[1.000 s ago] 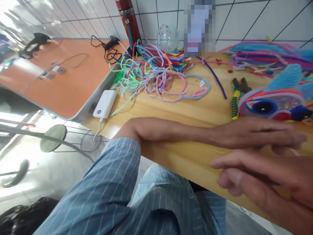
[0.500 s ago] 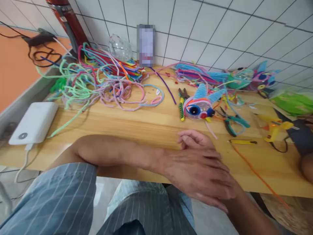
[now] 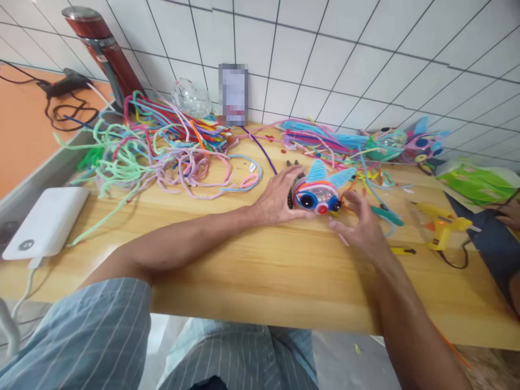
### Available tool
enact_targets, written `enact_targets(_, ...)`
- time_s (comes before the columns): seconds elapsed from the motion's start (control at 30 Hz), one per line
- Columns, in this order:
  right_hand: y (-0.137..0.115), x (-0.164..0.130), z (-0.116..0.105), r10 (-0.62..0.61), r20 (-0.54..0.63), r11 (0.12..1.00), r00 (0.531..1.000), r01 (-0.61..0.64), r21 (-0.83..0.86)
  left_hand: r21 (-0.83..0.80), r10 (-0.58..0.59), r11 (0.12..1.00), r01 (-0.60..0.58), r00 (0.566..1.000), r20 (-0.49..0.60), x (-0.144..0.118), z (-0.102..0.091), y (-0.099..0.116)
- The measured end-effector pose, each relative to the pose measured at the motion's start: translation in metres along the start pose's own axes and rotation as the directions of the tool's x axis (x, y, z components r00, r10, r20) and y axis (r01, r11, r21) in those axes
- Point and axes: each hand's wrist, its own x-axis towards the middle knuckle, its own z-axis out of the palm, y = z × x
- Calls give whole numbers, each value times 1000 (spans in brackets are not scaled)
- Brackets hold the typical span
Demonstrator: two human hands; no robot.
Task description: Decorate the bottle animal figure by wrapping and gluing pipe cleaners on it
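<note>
A pipe-cleaner figure with a clear round body, blue eyes and light-blue ears sits on the wooden table. My left hand cups its left side, fingers reaching over a pair of yellow-handled pliers behind it. My right hand touches its right side with thumb and fingertips. Both forearms stretch across the table toward it.
A tangle of coloured pipe cleaners fills the back left, with a white power bank, a red flask and a clear ball. Right of the figure lie green pliers, a yellow glue gun and another figure. Another person's hand is at the right edge.
My view swung right onto the table. Both hands left the near table edge, where they lay on each other, and reached forward to either side of the figure.
</note>
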Motion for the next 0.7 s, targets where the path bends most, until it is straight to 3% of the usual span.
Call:
enact_targets(0.1, 3, 4, 9, -15, 71, 1000, 997, 16, -6, 19, -53, 998, 52, 997, 56, 1, 3, 5)
enact_targets(0.23, -4, 14, 16, -23, 75, 999, 997, 27, -46, -39, -40, 998, 42, 997, 69, 6, 2, 3)
enact_targets(0.47, -18, 35, 29, -65, -3, 997, 998, 65, -33, -180, -150, 972, 150, 989, 15, 4, 4, -7)
enact_targets(0.7, -19, 27, 38, -107, -53, 993, 993, 110, 46, -108, -101, 990, 90, 989, -105, -2, 5, -2)
